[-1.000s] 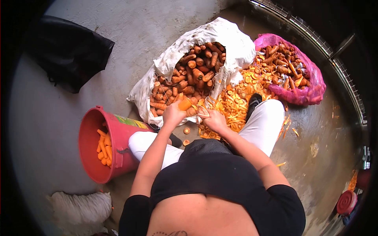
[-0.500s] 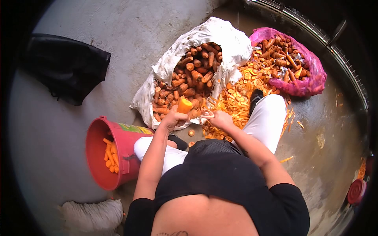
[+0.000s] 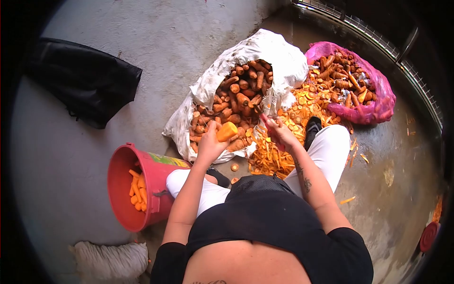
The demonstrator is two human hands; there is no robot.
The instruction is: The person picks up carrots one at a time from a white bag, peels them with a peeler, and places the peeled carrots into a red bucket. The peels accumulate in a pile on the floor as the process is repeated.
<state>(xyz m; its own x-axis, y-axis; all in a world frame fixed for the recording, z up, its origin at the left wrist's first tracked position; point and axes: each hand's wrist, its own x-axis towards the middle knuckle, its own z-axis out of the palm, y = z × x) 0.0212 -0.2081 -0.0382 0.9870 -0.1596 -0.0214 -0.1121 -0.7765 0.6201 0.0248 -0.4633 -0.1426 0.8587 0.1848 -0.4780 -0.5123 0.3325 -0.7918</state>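
My left hand (image 3: 211, 146) is closed around a thick peeled carrot (image 3: 227, 131), whose bright orange end points up and to the right. In my right hand (image 3: 283, 135) is a red-handled peeler (image 3: 268, 121), tilted up and left, apart from the carrot; its head is small and hard to make out. Both hands are over the near edge of a white sack (image 3: 288, 61) full of unpeeled carrots (image 3: 242, 100). Beneath my right hand lies a heap of orange peelings and cut carrot ends (image 3: 272, 158).
A red bucket (image 3: 153, 201) with peeled carrots (image 3: 137, 191) lies tipped beside my left leg. At the upper right stands a pink mesh sack (image 3: 384, 102) of carrots and scraps. A black bag (image 3: 87, 80) and a pale sack (image 3: 111, 260) lie on the left.
My right hand has moved up and right, away from the carrot, and the peeler's red handle now shows. My left hand still holds the carrot, now tipped more to the right.
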